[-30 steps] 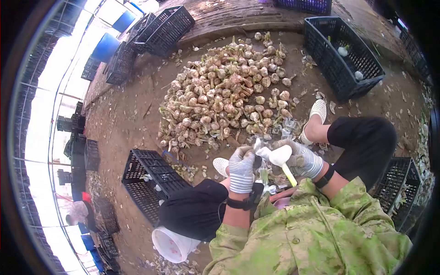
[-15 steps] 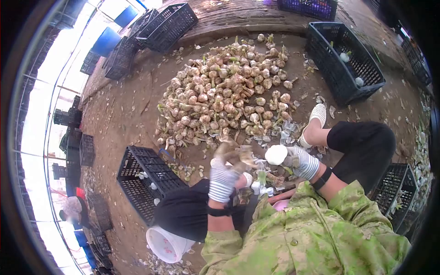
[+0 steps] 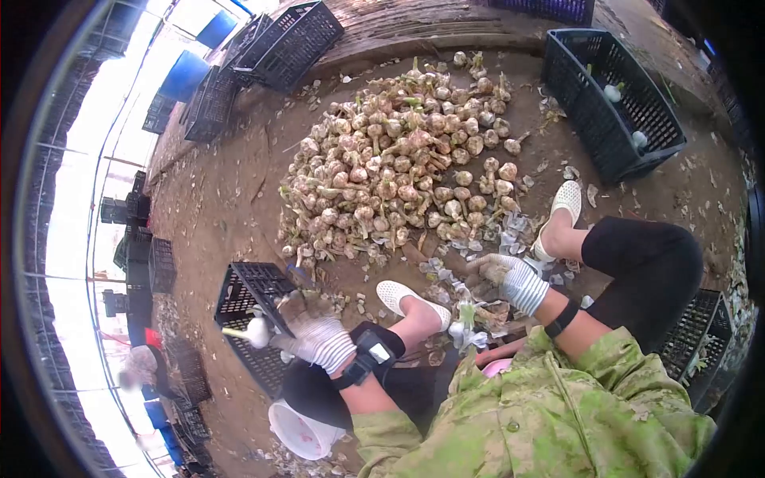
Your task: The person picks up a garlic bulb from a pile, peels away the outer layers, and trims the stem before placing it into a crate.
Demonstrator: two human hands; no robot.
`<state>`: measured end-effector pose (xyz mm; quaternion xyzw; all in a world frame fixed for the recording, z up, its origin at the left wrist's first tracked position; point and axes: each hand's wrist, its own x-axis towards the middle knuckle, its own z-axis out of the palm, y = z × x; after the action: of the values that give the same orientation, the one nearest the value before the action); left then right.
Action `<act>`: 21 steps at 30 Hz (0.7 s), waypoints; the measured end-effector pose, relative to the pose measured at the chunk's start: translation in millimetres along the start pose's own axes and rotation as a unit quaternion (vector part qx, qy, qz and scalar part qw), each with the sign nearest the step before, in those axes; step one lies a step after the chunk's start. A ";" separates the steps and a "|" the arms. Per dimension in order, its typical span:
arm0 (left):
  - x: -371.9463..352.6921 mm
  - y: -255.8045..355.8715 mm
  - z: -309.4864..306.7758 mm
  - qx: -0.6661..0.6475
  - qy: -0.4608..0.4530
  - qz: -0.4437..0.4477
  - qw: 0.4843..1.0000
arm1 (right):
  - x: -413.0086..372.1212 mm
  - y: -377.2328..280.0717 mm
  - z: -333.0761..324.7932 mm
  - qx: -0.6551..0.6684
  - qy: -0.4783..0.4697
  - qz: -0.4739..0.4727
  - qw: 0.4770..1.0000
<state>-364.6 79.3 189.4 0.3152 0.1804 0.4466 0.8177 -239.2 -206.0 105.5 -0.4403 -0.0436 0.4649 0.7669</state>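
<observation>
My left hand (image 3: 312,327), in a dirty striped work glove, is over the crate by my left knee. A peeled white garlic bulb (image 3: 257,332) is at its fingertips, green stem pointing left; the exact contact is partly hidden. Below it stands the black plastic crate (image 3: 253,368). My right hand (image 3: 500,275), gloved alike, hovers above the ground in front of my right knee, fingers loosely apart with nothing visible in them. Garlic skins (image 3: 516,231) lie scattered beyond it. A large heap of unpeeled garlic (image 3: 390,171) spreads ahead of both hands.
A black crate (image 3: 613,131) at the upper right holds a few white bulbs. Another crate (image 3: 701,338) stands at my right side. A white bucket (image 3: 301,430) is beside my left leg. More crates (image 3: 291,48) and a blue barrel (image 3: 185,76) are at the upper left.
The white garlic bulb has gone from my right hand to my left. My left hand has swung left over the crate; my right hand has moved slightly left. The view has shifted a little.
</observation>
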 end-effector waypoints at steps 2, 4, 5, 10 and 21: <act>14.5 -29.2 10.0 0.100 0.094 -0.117 0.984 | 6.7 2.2 -5.1 -0.073 0.000 0.057 0.996; 30.1 -86.3 14.1 0.400 -0.033 -0.068 0.913 | 10.6 14.7 -9.8 -0.054 0.010 0.012 0.998; 41.6 -103.1 25.1 0.430 -0.066 -0.120 0.892 | 11.0 13.0 -9.7 -0.047 0.016 -0.002 0.999; 120.6 -241.0 58.2 0.584 -0.123 -0.052 0.801 | 15.9 7.2 -33.7 0.058 0.094 0.024 0.994; 201.0 -397.3 78.9 0.774 -0.175 -0.098 0.601 | 36.0 22.0 -74.4 0.222 0.215 0.052 0.950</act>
<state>33.6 61.1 -24.0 0.8825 0.3418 -0.0061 0.3230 -198.3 -222.2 32.2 -0.3503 0.2493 0.3965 0.8111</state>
